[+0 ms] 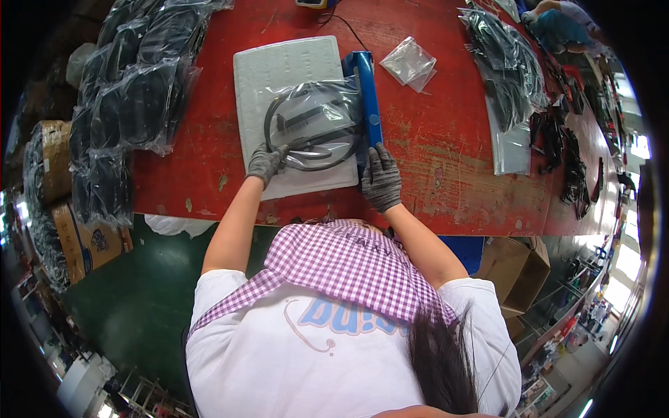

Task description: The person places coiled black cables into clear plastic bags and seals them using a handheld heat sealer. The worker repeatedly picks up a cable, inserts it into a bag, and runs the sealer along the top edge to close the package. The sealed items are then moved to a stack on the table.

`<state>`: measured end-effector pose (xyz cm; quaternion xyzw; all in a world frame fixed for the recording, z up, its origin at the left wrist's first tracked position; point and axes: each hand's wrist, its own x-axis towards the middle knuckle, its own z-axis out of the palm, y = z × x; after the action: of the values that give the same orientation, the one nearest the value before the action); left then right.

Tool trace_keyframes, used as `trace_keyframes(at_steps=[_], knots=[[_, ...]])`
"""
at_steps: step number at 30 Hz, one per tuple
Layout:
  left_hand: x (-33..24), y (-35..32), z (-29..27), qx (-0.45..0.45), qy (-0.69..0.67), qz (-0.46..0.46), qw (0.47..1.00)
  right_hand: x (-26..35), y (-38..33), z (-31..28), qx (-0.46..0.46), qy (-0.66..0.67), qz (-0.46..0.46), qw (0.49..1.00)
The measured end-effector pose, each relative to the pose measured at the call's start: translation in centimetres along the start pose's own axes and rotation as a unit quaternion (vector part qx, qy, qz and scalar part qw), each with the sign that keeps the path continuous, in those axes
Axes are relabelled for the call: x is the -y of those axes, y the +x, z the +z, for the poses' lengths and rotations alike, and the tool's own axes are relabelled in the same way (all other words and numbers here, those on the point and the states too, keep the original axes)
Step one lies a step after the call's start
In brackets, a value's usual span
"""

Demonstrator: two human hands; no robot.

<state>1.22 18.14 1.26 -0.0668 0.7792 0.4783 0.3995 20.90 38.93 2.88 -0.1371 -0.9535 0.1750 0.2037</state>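
A clear plastic bag [331, 104] lies on a pale foam board [286, 59], with coiled black tubing or cable [268, 125] inside it. At its lower left corner, my left hand [266, 163] in a grey glove pinches the bag's edge. The bag's right end reaches a long blue heat sealer [372, 104], set along the board's right side. My right hand [381, 182], gloved too, is closed over the near end of the sealer's blue arm. The palm side of that hand is hidden.
Bagged black parts [143, 104] are piled along the red table's [432, 125] left side. Small clear bags [410, 64] lie right of the sealer. More bagged items [505, 63] and loose black pieces [550, 136] lie at the right. Cardboard boxes [519, 268] stand below.
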Motion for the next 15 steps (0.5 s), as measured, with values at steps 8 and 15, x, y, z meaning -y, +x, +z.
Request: trace_keyframes(at_steps=[8, 15], knots=[[2.6, 0.7, 1.2, -0.032, -0.332, -0.015, 0.943, 0.2, -0.2, -0.2, 0.01, -0.007, 0.003, 1.0], [2.1, 3.1, -0.5, 0.047, -0.189, -0.111, 0.975, 0.3, -0.1, -0.1, 0.004, -0.002, 0.003, 1.0]])
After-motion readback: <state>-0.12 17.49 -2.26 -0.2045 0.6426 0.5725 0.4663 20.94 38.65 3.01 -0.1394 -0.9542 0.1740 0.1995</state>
